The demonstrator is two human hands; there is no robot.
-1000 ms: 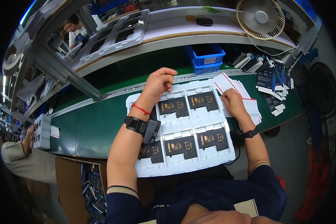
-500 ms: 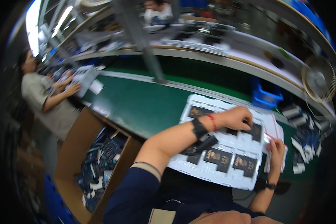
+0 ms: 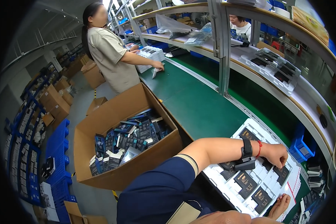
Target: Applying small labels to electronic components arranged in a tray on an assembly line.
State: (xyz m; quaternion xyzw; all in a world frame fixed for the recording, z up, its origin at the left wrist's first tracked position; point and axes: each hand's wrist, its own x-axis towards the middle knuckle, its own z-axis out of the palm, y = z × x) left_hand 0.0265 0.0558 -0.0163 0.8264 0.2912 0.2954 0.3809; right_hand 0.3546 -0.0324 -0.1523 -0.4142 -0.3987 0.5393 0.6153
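Note:
A white moulded tray [image 3: 227, 190] holds several flat black phone batteries with gold print, among them one battery [image 3: 245, 184] near its middle and another battery [image 3: 262, 199] at the near edge. My left hand [image 3: 275, 154] reaches over the tray, fingers curled down and together just above a battery [image 3: 282, 174] on the right. What its fingertips hold, if anything, is hidden. A dark watch-like device [image 3: 245, 164] hangs by my left wrist. My right hand [image 3: 281, 205] is beside the tray's near right edge, fingers bent together next to white sheets with red edges [image 3: 295, 181]; its grip is not clear.
A large cardboard box [image 3: 127, 183] full of small dark-blue cartons stands at my left. Another person [image 3: 108, 52] works at the green bench [image 3: 190, 97] beyond it. A blue bin [image 3: 301, 147] and loose cartons [image 3: 311, 201] lie right. A metal post [image 3: 224, 56] supports the shelf.
The view has swung left, bringing the box and the co-worker nearer the middle. My left hand stays over the tray's right side with curled fingers. My right hand remains by the red-edged sheets.

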